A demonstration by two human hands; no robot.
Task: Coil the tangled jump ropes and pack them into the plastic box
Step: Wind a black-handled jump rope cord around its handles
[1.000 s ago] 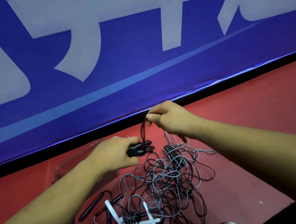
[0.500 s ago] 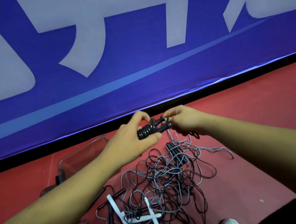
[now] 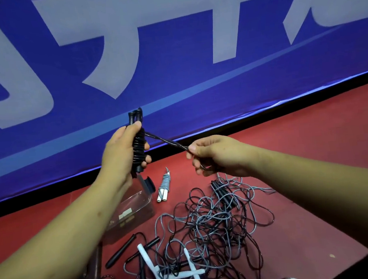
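The left hand [image 3: 121, 154] grips the black bundle [image 3: 139, 148] upright, with cord wound round its paired handles. The right hand [image 3: 216, 156] pinches the loose tail [image 3: 167, 142], which is drawn taut between them. The winding looks nearly done. Next, the tail wants tucking under a wrap so it holds, and then the bundle goes into the box [image 3: 133, 209], which lies on the floor [image 3: 303, 150] below the left hand. A grey bundle [image 3: 164, 186] lies just beside the box, outside it. The tangle [image 3: 209, 222] is spread on the floor nearer the person.

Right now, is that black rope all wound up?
Nearly. The black rope is wrapped in turns round its handles in the left hand, but its last stretch runs taut to the right hand, which pinches it.
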